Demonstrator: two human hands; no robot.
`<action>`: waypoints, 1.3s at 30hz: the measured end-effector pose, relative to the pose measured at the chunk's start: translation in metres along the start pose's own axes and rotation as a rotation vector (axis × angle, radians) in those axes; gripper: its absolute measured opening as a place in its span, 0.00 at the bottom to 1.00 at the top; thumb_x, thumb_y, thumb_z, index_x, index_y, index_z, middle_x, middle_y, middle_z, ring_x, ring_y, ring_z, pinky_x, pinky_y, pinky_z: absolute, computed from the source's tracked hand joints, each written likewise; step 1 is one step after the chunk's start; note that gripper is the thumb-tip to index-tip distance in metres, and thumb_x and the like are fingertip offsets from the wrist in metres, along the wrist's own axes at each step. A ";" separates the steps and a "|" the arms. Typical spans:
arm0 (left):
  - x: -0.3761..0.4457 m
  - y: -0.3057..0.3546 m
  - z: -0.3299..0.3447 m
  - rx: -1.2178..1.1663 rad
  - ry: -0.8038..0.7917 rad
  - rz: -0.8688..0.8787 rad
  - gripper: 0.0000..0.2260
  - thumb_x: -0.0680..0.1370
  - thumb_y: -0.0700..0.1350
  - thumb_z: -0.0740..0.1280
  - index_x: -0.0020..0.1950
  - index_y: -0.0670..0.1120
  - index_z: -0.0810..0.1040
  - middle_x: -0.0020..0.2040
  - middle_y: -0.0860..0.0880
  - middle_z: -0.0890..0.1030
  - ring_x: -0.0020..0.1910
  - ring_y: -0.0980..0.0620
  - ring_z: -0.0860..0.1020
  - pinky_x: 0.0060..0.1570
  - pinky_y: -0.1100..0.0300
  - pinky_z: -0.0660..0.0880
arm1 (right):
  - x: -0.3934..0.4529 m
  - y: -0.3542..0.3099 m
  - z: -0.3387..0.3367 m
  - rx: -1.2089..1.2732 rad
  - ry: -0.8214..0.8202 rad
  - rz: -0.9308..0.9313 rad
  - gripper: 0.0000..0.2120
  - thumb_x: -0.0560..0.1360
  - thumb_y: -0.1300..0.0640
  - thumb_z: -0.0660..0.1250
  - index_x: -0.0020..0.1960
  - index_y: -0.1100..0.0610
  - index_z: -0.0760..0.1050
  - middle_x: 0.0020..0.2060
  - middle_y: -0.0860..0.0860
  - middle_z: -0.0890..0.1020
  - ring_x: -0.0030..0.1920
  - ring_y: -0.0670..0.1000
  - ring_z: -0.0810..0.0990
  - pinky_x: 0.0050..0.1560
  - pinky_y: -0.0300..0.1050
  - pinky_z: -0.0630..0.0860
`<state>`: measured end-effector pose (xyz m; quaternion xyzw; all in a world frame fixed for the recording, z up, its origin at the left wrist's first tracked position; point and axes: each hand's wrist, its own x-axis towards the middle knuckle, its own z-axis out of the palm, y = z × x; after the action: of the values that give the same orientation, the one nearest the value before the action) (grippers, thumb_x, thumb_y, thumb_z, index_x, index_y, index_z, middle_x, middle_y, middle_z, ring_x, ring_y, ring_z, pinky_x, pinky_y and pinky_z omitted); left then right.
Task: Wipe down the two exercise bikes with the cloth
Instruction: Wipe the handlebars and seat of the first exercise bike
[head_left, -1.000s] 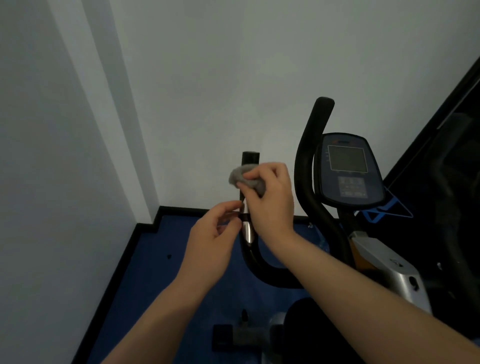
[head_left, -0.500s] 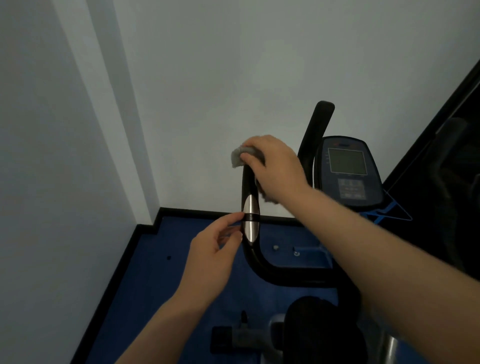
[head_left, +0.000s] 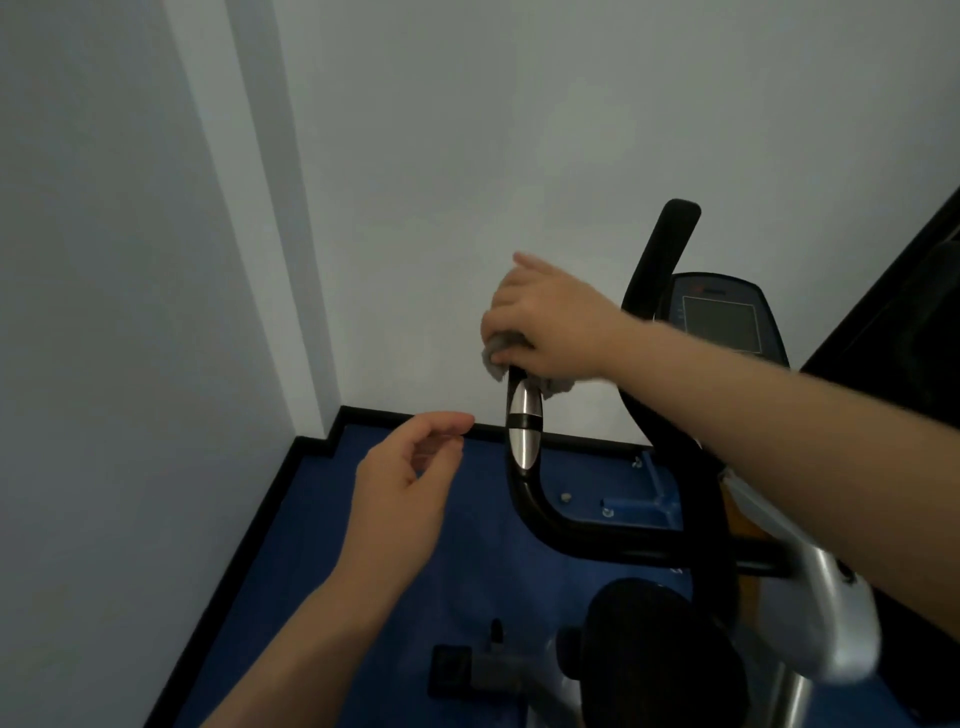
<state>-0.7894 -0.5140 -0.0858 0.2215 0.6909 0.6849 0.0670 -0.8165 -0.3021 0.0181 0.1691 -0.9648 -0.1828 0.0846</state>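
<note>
Right hand (head_left: 550, 322) fingers clamped on cloth (head_left: 493, 358) atop left handlebar (head_left: 524, 467) | left hand (head_left: 405, 478) at 9 o'clock, fingers loosely apart, empty | I judge cloth soft, light; keep it bunched in the palm.

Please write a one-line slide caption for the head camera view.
Right hand wipes the bike's left handlebar top with a grey cloth; left hand hovers nearby.
</note>
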 end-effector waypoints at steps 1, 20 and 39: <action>-0.001 0.001 0.001 0.008 -0.012 -0.002 0.13 0.79 0.38 0.66 0.51 0.56 0.82 0.47 0.59 0.84 0.51 0.59 0.81 0.52 0.65 0.74 | -0.004 -0.008 0.007 0.019 0.021 -0.003 0.11 0.77 0.47 0.62 0.54 0.48 0.79 0.49 0.46 0.80 0.62 0.50 0.72 0.75 0.49 0.45; 0.002 0.002 0.009 0.046 -0.141 -0.009 0.12 0.79 0.39 0.66 0.53 0.56 0.82 0.49 0.60 0.83 0.52 0.61 0.80 0.56 0.60 0.74 | -0.014 -0.014 0.012 0.168 0.161 -0.044 0.07 0.77 0.54 0.66 0.46 0.55 0.81 0.40 0.52 0.81 0.50 0.54 0.79 0.77 0.55 0.49; 0.029 0.011 0.015 -0.046 -0.098 0.097 0.13 0.79 0.36 0.66 0.45 0.53 0.83 0.44 0.56 0.85 0.48 0.58 0.82 0.49 0.68 0.75 | -0.053 -0.056 0.043 0.622 0.694 0.485 0.10 0.71 0.60 0.75 0.52 0.59 0.84 0.49 0.51 0.84 0.54 0.52 0.80 0.57 0.47 0.76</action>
<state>-0.8077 -0.4892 -0.0701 0.2864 0.6593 0.6914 0.0726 -0.7607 -0.3177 -0.0483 0.0087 -0.9001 0.2040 0.3848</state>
